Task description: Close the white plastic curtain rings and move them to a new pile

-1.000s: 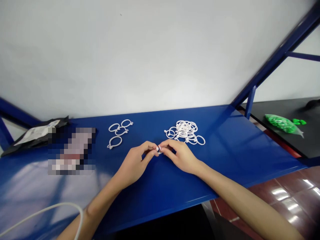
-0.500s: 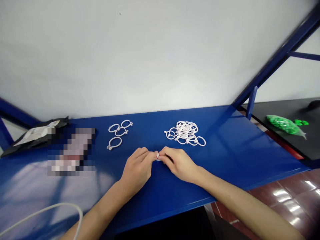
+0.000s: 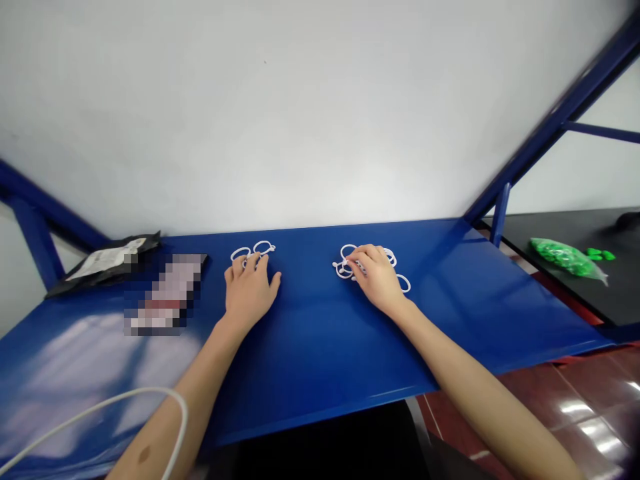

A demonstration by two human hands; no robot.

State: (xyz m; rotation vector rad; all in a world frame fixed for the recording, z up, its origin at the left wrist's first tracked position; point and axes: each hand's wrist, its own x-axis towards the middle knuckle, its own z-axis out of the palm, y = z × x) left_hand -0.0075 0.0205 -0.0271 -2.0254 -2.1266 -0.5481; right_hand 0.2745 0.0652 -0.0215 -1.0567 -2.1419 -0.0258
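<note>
On the left of the blue table lies a small group of thin white rings (image 3: 262, 248), each with a little knob or eyelet. Over this group rests my left hand (image 3: 247, 290), palm down with fingers spread, hiding part of the rings. To the right is a pile of the same white rings (image 3: 403, 284), mostly covered by my right hand (image 3: 376, 277). The right thumb and forefinger are pinched together on a white ring (image 3: 349, 247) at the pile's left side; the exact grip is partly hidden.
A black plastic parcel (image 3: 107, 263) and a blurred-out flat item (image 3: 173, 287) lie on the table's left. A white cable (image 3: 100, 405) crosses the lower left. Blue frame bars (image 3: 540, 133) rise at the right, beside a dark table with a bag of green pieces (image 3: 567, 258).
My hands have parted from the middle, where they held a small white piece. The left has moved onto the left rings and spread its fingers; the right has reached to the pile.
</note>
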